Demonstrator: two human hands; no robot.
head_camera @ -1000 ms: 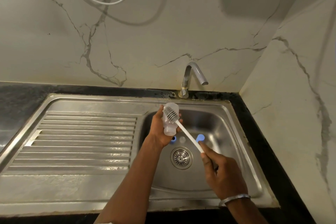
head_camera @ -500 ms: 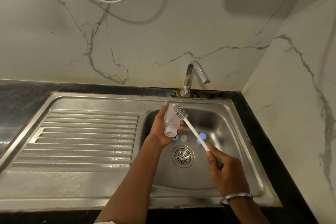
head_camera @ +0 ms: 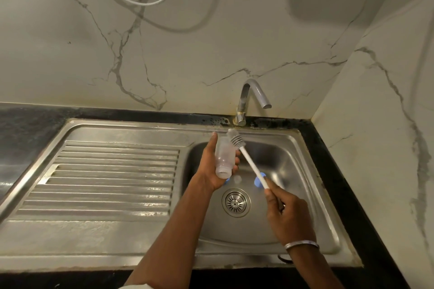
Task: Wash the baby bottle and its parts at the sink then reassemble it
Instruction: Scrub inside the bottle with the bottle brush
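A clear baby bottle (head_camera: pixel 225 159) is held over the stainless sink (head_camera: pixel 234 258), just behind and a little left of the drain strainer (head_camera: pixel 236 202). It is clasped by the left hand (head_camera: pixel 211 169), whose grip is wrapped round the body, with the thumb laid up one side and the fingers curled round the other. The bottle is tilted, with its open threaded neck turned down toward the strainer and its closed end turned up and away.

A bottle brush (head_camera: pixel 249 162) is held by the right hand (head_camera: pixel 290 213), to the right of the strainer. The grip is pinched on the lower end of the white handle. The grey ribbed head is raised behind the strainer, outside the bottle and by its closed end (whether the two touch cannot be told).

On the sink floor just behind the strainer, a blue part (head_camera: pixel 259 179) is seen beside the brush handle, and a small clear part (head_camera: pixel 237 179) lies to its left. A second blue piece (head_camera: pixel 227 180) is mostly hidden by the bottle neck.

A silver bangle (head_camera: pixel 301 244) is worn on the right wrist. The faucet (head_camera: pixel 251 98) stands well behind the strainer, and the ribbed drainboard (head_camera: pixel 112 180) lies to its left, framed by the dark surface (head_camera: pixel 28 122).
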